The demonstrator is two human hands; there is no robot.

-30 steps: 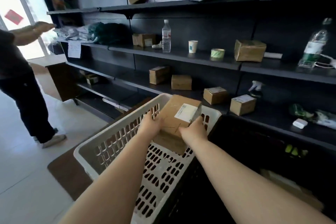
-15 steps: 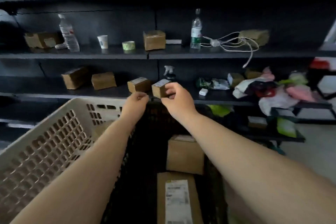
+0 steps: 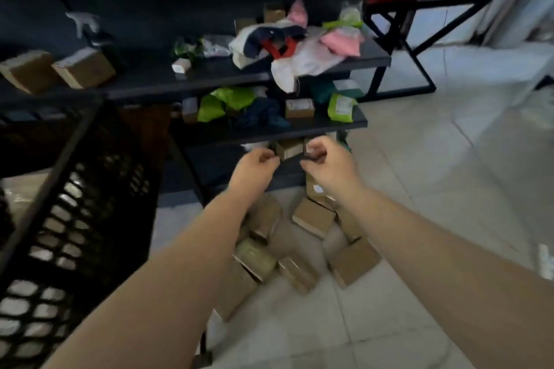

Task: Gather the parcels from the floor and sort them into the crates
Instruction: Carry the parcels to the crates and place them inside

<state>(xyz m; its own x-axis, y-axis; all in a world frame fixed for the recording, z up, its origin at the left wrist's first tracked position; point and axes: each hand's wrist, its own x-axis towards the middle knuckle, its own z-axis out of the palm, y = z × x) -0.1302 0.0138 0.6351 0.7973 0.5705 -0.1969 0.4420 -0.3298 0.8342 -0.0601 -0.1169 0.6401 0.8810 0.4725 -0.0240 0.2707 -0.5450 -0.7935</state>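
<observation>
Several brown cardboard parcels (image 3: 313, 216) lie in a heap on the tiled floor by the foot of the dark shelving. Both arms stretch out above that heap. My left hand (image 3: 254, 168) hangs over it with its fingers curled in and nothing in them. Just to its right, my right hand (image 3: 326, 160) is curled the same way, also empty. The two hands are a small gap apart. A black lattice crate (image 3: 75, 189) fills the left side, with a pale parcel dimly visible through its wall.
Dark shelves (image 3: 299, 129) behind the hands carry small boxes, green and pink mailer bags and clothing; one small box (image 3: 289, 148) sits on the lowest shelf between my hands. A black metal table frame (image 3: 398, 30) stands at the back right. Pale tiled floor (image 3: 434, 189) spreads rightward.
A second ago both hands held a labelled box over the white basket. They have let it go, and the view has swung right and down to the parcel heap on the floor.
</observation>
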